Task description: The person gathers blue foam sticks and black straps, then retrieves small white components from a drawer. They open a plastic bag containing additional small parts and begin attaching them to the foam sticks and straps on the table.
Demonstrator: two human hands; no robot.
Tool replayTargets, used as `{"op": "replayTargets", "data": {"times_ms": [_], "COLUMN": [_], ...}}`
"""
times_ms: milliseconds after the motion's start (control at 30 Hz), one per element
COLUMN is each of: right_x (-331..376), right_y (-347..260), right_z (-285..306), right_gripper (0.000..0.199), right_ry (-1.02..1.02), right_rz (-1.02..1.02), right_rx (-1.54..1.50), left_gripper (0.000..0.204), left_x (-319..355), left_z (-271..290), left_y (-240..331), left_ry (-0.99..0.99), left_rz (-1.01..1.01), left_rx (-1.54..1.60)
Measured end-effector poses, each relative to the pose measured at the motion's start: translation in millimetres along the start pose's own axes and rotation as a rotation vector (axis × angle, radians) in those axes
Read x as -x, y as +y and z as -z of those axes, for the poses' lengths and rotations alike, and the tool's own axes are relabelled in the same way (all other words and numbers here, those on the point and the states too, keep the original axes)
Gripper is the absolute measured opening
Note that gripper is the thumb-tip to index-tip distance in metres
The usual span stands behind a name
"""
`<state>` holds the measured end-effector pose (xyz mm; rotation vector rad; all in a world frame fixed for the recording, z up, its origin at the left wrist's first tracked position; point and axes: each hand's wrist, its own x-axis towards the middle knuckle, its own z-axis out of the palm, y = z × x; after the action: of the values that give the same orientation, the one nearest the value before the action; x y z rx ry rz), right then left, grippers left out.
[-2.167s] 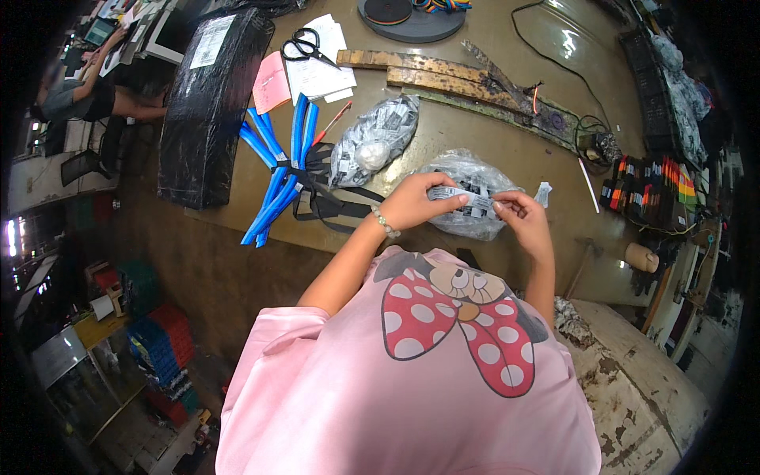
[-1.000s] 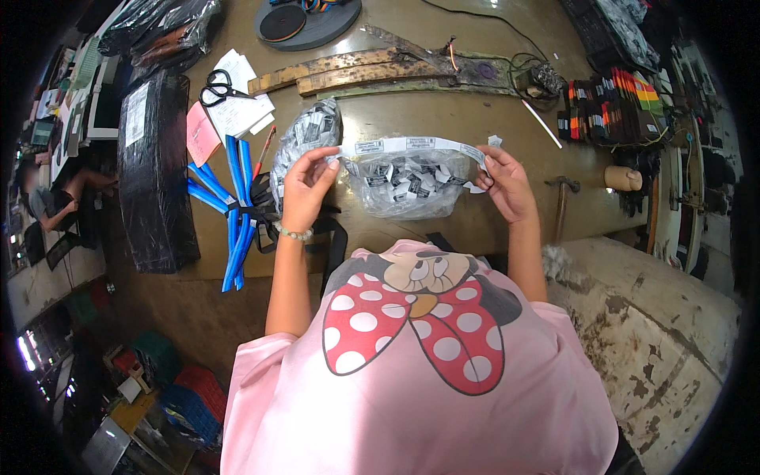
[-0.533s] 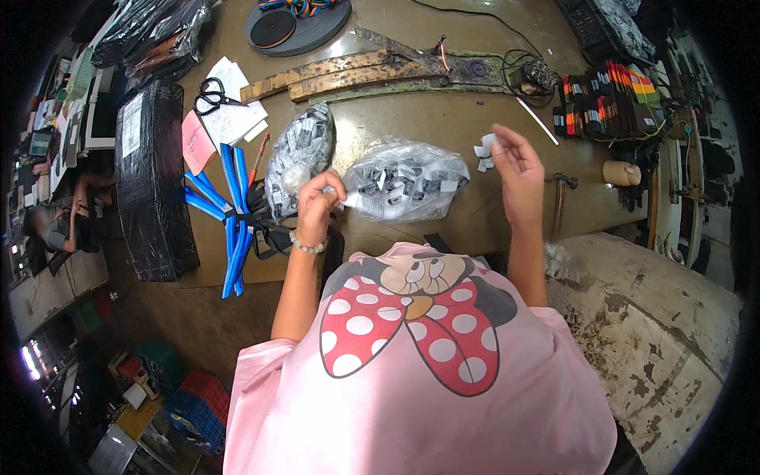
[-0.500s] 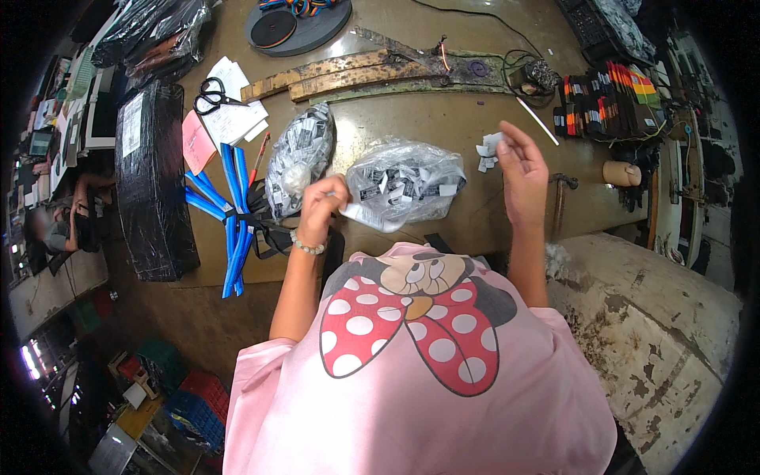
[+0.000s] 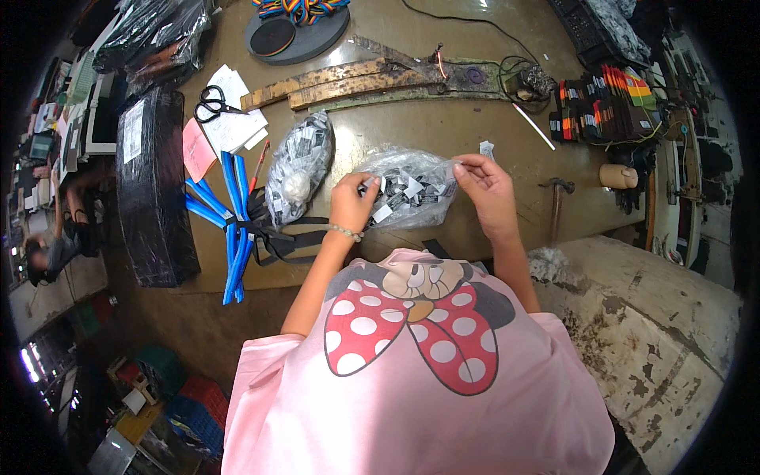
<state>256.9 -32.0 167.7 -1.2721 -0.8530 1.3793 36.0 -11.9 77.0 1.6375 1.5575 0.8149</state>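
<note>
Left hand (image 5: 352, 203) pinches a white strip (image 5: 382, 184); right hand (image 5: 491, 195) has thumb near forefinger, hold unclear; clear bag (image 5: 427, 192) between the fingers. Light pinching should prevent creases.

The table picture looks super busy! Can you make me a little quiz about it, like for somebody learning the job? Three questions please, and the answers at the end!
1. Pick one. What lies on the white papers?
a) a spoon
b) the black-handled scissors
c) a cup

2. True or false? The hammer is farther to the right than the clear bag.

3. Fill in the missing word: Around the wrist of the left hand is a beaded ____.

Key: 1 b; 2 true; 3 bracelet.
</note>
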Motion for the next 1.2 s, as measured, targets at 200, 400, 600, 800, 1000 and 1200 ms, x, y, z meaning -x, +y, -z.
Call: {"op": "replayTargets", "data": {"times_ms": [200, 400, 600, 800, 1000, 1200], "right_x": [-12.2, -30.7, -28.8, -22.0, -17.6, -21.3], "right_y": [31.5, 64.9, 76.6, 68.5, 56.3, 45.7], "right_z": [-10.8, -16.9, -1.4, 6.6, -1.3, 4.1], "right_gripper": [0.019, 0.013, 0.014, 0.011, 0.013, 0.011], "right_ry": [-0.082, -0.328, -0.183, 0.001, 0.061, 0.298], "right_rz": [0.059, 0.043, 0.120, 0.107, 0.061, 0.159], "right_rx": [0.249, 0.413, 1.275, 1.317, 1.334, 1.072], "left_gripper": [0.021, 0.025, 0.019, 0.017, 0.019, 0.021], "left_x": [-6.9, 4.2, 22.2, 34.0, 43.8, 61.5], "left_z": [24.6, 48.2, 70.1, 88.6, 92.8, 104.2], "left_y": [1.5, 16.8, 26.7, 31.8, 52.2, 60.0], "left_ry": [0.065, 0.110, 0.242, 0.317, 0.369, 0.183], "left_rz": [0.205, 0.193, 0.282, 0.276, 0.115, 0.048], "left_rx": [0.205, 0.330, 0.510, 0.662, 0.697, 0.798]}}
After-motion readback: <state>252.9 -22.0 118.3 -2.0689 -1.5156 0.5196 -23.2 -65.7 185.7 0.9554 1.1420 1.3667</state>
